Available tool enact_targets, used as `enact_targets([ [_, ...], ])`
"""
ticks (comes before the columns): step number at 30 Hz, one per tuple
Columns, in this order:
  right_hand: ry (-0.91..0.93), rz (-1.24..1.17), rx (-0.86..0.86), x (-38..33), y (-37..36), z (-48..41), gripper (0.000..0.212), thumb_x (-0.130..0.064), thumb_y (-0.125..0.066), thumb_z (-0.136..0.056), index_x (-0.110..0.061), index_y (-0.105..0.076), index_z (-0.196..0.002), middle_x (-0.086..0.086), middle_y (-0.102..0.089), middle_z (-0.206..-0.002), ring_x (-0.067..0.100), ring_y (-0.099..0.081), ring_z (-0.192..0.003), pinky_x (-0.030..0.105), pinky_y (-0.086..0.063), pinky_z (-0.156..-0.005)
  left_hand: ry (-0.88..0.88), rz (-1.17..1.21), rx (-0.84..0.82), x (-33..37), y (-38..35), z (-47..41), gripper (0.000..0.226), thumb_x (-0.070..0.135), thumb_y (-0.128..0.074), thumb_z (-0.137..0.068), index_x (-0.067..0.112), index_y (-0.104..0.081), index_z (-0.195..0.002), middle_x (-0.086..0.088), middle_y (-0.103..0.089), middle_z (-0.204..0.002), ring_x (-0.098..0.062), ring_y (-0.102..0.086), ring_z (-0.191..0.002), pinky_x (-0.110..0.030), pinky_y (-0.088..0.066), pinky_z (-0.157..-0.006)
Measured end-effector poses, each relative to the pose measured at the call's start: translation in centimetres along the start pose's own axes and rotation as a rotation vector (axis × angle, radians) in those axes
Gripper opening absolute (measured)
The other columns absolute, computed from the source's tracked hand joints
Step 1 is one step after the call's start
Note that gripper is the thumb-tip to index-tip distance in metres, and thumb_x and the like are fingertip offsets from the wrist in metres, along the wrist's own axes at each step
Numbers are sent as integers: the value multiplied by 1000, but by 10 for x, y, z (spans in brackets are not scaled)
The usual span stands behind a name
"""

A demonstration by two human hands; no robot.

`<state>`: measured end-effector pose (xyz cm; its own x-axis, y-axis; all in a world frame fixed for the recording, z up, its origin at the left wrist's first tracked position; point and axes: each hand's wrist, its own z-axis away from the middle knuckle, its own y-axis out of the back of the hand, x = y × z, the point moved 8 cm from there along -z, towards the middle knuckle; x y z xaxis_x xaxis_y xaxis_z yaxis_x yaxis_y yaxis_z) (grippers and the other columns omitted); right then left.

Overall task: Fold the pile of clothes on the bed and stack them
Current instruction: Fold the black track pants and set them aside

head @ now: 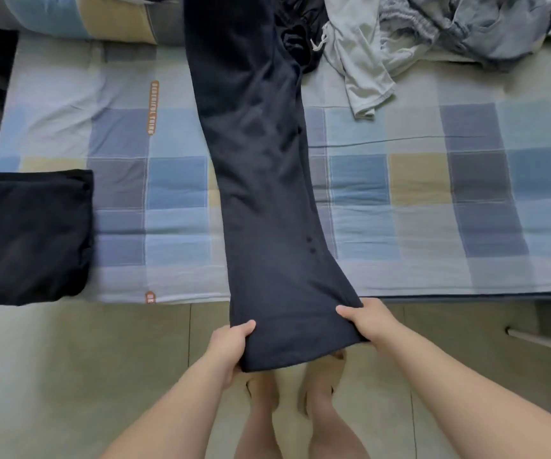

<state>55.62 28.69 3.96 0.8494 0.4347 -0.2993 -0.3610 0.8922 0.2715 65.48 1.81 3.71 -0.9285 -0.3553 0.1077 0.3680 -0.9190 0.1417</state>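
Bare forearms reach in from the near edge over pale, smooth floor tiles (pixel 68 376). Beyond them the bed (pixel 416 193) spans the scene under a soft checked sheet of blue, grey and tan squares. Long dark navy trousers (pixel 260 160) of smooth, matte cloth run as a narrow band from the far edge across the sheet and past the near edge. The left hand (pixel 231 349) pinches the near-left corner with its thumb on top, and the right hand (pixel 366 318) grips the near-right corner the same way. A rumpled pile of grey and pale clothes (pixel 433 34) lies far right. A folded black garment (pixel 29 240), roughly square, sits near left.
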Motion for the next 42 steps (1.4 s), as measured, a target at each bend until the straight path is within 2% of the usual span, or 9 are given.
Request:
enact_targets([
  [4,10,-195,34,-1,-5,78,16,-14,-71,-92,-7,-68,-106,8,-71,-101,27,-67,-91,37,-57,-75,-82,21,22,10,30,69,33,17,-70,-94,7,-58,-122,-5,-70,-103,-26,-69,-89,-35,-57,-69],
  [7,25,-247,31,-9,-11,125,9,-16,-70,-93,-15,-65,-101,6,-70,-102,25,-67,-92,39,-58,-81,-109,7,35,14,53,110,40,18,-71,-92,6,-57,-127,-8,-69,-112,-28,-69,-94,-37,-57,-69],
  [12,64,-317,30,-8,-10,180,22,-15,-69,-93,-13,-65,-115,7,-71,-110,25,-67,-94,35,-57,-73,-121,39,4,-5,72,168,37,24,-70,-94,9,-57,-125,-5,-69,-108,-26,-70,-91,-35,-58,-65],
  [16,90,-286,10,13,-5,220,20,-16,-69,-94,-14,-63,-114,5,-69,-107,17,-65,-82,29,-52,-61,-125,100,-44,-44,77,208,29,28,-64,-99,14,-55,-123,0,-69,-101,-18,-68,-82,-30,-53,-55],
  [24,43,-173,-17,122,8,287,25,-16,-69,-94,-8,-63,-117,9,-68,-108,25,-65,-87,30,-53,-60,-96,90,-22,-180,81,249,38,32,-67,-96,13,-57,-128,-3,-71,-109,-22,-68,-92,-33,-54,-67],
  [30,2,-143,-73,176,22,323,32,-18,-72,-91,-6,-62,-119,9,-67,-100,20,-62,-76,27,-49,-54,-25,-7,-31,-248,82,275,35,33,-68,-94,14,-60,-123,-6,-69,-110,-21,-66,-87,-30,-53,-61],
  [34,26,-221,-69,165,32,333,35,-19,-76,-88,-5,-62,-117,11,-69,-103,24,-65,-81,30,-53,-59,-62,37,-29,-237,78,291,28,33,-66,-94,17,-61,-116,-3,-69,-114,-18,-64,-88,-29,-52,-66],
  [39,55,-362,-68,123,43,339,28,-16,-76,-88,-7,-62,-110,9,-69,-93,23,-65,-77,33,-55,-63,-146,150,-45,-190,68,310,10,29,-61,-98,20,-60,-101,1,-69,-91,-16,-62,-76,-27,-50,-66],
  [42,67,-421,-88,84,45,338,20,-16,-74,-90,-8,-64,-105,9,-67,-84,20,-60,-65,30,-54,-57,-202,213,-45,-147,65,313,10,30,-62,-97,20,-60,-98,0,-67,-85,-16,-61,-73,-28,-49,-63],
])
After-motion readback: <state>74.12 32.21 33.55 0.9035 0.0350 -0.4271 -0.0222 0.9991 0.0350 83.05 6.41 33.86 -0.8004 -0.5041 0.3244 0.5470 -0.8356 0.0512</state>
